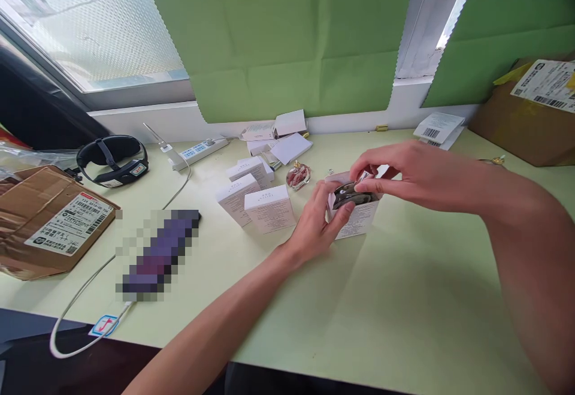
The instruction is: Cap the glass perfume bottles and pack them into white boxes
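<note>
A small white printed box (358,220) stands upright on the table with its top open. My left hand (317,224) is closed around its left side, the thumb across the front near the rim. In the opening sits a dark, glossy, rounded glass bottle (353,195), its lower part hidden by the box. The fingers and thumb of my right hand (390,170) pinch the top of this bottle from above. Left of the box, a round perfume bottle (298,175) with a gold-coloured top lies on the table. Several closed white boxes (270,210) stand beside it.
Opened white cartons (291,146) lie by the wall. On the left are a taped cardboard box (54,221), a black headset (114,161), a power strip (204,150) and a cabled phone (159,254). A large carton (530,122) and paper labels (438,129) are at the right.
</note>
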{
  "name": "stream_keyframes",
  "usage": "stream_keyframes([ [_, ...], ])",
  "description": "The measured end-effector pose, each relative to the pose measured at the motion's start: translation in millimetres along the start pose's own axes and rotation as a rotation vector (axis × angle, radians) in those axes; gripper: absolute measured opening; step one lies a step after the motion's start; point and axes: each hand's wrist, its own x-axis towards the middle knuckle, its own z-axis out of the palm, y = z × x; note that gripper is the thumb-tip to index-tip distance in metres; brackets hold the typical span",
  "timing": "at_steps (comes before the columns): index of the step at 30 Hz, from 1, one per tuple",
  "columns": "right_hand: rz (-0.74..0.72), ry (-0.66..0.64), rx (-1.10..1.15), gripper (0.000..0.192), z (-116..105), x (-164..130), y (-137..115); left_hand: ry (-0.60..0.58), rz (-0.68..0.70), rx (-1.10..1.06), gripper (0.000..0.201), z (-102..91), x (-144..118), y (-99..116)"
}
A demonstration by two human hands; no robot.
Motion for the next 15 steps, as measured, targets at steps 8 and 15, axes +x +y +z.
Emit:
stream_keyframes([
  [8,-0.055,-0.092,-0.116,0.024,13.4,6.2,-4.3,-0.003,0.012,-0.012,0.023,-1.0,1.0,3.5],
  [15,-0.054,-0.19,-0.149,0.019,31.0,5.3,-2.3,0.014,0.048,-0.031,0.026,1.6,0.5,3.2],
])
